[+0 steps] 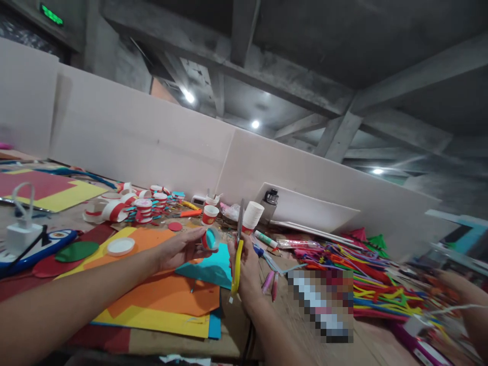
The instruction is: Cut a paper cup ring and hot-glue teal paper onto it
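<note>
My left hand (177,250) is closed around a small paper cup (211,238), tilted so its mouth shows a blue piece inside. In my right hand (247,272) is a pair of scissors (238,269) with yellow handles, its blades pointing up. Whether the blades are apart is too blurred to make out. Just beyond my hands stand a red and white paper cup (210,215) and a leaning stack of paper cups (253,212). Beneath them lie a blue sheet (208,272) and orange sheets (163,297) on yellow paper.
Cut cup pieces (114,211) and small cup figures (144,211) lie at the back left. A glue stick (266,239) and colourful pipe cleaners (381,287) spread to the right. A dark bottle (270,206) stands by white boards. Another person's arm (467,300) reaches in at right.
</note>
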Demonstrator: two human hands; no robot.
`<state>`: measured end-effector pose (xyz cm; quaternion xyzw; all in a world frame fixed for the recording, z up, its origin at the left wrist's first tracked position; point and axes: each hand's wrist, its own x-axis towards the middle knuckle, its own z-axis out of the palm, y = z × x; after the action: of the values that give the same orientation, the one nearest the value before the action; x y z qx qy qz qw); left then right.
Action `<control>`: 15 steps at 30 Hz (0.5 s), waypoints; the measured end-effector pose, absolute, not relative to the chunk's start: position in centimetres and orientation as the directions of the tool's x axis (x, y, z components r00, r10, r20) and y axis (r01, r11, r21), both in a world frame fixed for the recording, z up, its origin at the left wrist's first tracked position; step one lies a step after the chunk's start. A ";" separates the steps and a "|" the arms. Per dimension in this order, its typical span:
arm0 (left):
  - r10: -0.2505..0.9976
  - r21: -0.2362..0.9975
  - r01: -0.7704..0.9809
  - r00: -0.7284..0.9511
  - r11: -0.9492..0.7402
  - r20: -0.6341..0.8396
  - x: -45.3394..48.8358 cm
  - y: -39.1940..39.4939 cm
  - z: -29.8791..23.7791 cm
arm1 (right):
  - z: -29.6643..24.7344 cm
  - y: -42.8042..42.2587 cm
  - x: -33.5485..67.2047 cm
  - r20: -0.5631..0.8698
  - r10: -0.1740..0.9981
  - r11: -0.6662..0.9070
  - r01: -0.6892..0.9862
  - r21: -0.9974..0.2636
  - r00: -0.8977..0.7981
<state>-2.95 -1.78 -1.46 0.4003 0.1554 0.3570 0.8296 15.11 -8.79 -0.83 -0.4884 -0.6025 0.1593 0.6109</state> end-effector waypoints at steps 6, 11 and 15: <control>0.755 0.739 -0.589 0.633 0.327 0.170 -3.3 -0.9 -1.5 | -1.7 -8.1 14.9 0.568 0.792 0.500 0.296 -0.814 0.224; 0.733 0.746 -0.605 0.636 0.279 0.242 -3.6 -0.4 -1.5 | -2.4 -7.7 15.4 0.637 0.737 0.502 0.450 -0.739 0.224; 0.712 0.743 -0.627 0.631 0.234 0.308 -3.7 -0.1 -1.6 | -2.3 -7.8 15.8 0.643 0.740 0.481 0.513 -0.711 0.198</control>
<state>-3.73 -0.06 -1.61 0.4482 0.0477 0.4270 0.7839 15.80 -7.77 -2.31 -0.5005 -0.6259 0.0959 0.5904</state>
